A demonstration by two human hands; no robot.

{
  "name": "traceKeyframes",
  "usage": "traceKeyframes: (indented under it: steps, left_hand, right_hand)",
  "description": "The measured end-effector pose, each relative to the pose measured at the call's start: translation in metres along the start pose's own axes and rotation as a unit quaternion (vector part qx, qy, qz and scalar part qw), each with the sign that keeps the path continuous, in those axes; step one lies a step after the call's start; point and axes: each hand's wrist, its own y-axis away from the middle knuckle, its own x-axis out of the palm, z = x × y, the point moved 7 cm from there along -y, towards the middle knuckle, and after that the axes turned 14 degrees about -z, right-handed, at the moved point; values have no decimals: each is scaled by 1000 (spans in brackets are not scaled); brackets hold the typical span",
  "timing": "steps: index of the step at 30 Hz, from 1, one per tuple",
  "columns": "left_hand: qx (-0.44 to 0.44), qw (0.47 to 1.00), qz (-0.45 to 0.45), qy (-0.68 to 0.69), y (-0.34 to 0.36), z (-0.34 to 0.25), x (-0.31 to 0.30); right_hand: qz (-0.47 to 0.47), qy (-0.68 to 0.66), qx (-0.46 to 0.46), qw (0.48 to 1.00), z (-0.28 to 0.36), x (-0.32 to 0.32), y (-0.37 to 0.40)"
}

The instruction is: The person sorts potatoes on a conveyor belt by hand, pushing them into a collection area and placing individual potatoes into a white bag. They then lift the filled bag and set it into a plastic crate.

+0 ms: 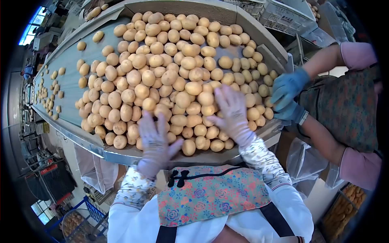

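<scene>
A large heap of potatoes (pixel 162 77) covers the sorting table, whose metal front edge (pixel 121 156) runs before my body. My left hand (pixel 156 141), in a thin pale glove, rests on the near side of the heap with its fingers apart, touching potatoes and holding none. To the right, my right hand (pixel 233 111), gloved alike, lies over the potatoes with its thumb and fingers spread and nothing gripped.
A green conveyor belt (pixel 73 101) with scattered potatoes stretches left. At the right, a co-worker's blue-gloved hands (pixel 289 95) touch the heap's edge. White plastic crates (pixel 283 18) stand behind; clear bags (pixel 306 160) hang below the table.
</scene>
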Motion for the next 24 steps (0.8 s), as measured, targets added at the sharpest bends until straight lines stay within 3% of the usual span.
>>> traceKeyframes:
  steps: [3, 4, 5, 7, 8, 9, 11, 14, 17, 21, 24]
  left_hand:
    - [107, 993, 27, 28, 2, -44, 14]
    - [143, 981, 77, 107, 3, -54, 9]
    - [164, 973, 50, 156, 7, -51, 6]
    - [199, 946, -10, 254, 9, -48, -1]
    - [179, 952, -80, 236, 4, -41, -15]
    - [146, 962, -63, 221, -3, -30, -24]
    - [76, 971, -128, 189, -8, -11, -43]
    - [77, 983, -132, 105, -8, 8, -51]
    - [1, 987, -140, 85, 10, 25, -42]
    - [-10, 993, -108, 46, -2, 17, -37]
    - [53, 995, 56, 64, -8, -8, -7]
  right_hand:
    - [-48, -97, 124, 986, -15, -10, 34]
    - [-1, -140, 112, 984, 4, -16, 40]
    - [17, -113, 77, 990, 13, -17, 42]
    - [-1, -121, 111, 986, -10, -7, 30]
    - [-58, -136, 130, 980, -16, -9, 17]
    - [-116, -151, 146, 971, -17, -15, -3]
    - [-37, -151, -14, 988, 29, -11, -55]
    - [-78, -108, -153, 979, 34, 48, -73]
    - [-65, -62, -60, 994, -10, 52, -100]
    - [-110, -114, 87, 984, -12, 22, -38]
    - [-1, -114, -20, 993, 22, -4, 1]
